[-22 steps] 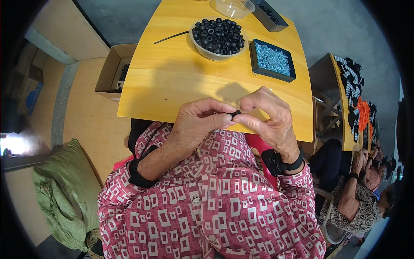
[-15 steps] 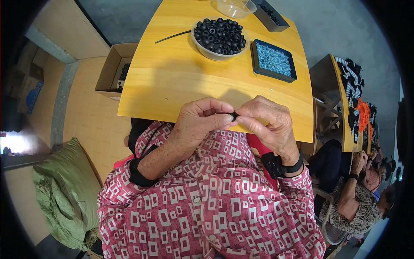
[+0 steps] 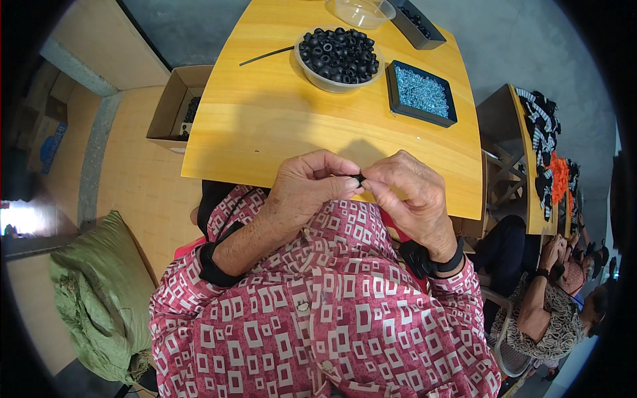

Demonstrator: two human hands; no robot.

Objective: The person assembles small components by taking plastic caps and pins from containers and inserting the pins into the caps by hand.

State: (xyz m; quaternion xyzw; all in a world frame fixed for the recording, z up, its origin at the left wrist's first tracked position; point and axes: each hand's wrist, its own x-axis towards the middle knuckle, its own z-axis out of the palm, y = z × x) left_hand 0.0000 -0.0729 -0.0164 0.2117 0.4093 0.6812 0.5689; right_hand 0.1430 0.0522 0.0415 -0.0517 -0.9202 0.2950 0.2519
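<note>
At the near edge of the table, my left hand pinches a small black part between thumb and fingertips. My right hand meets it from the other side, thumb and forefinger closed at the part's right end. Fingertips cover most of the part, so its full shape is hidden. Farther off stands a clear plastic bowl heaped with small hollow black rubber pieces. To its right lies a black tray of tiny clear-blue pieces.
A thin black rod lies left of the bowl. Another clear bowl and a dark bin stand at the table's far end. A cardboard box and a green sack are on the left. Another person sits at right.
My right hand has shifted and turned slightly at the black part, its fingers more bent. My left hand keeps its pinch in nearly the same place.
</note>
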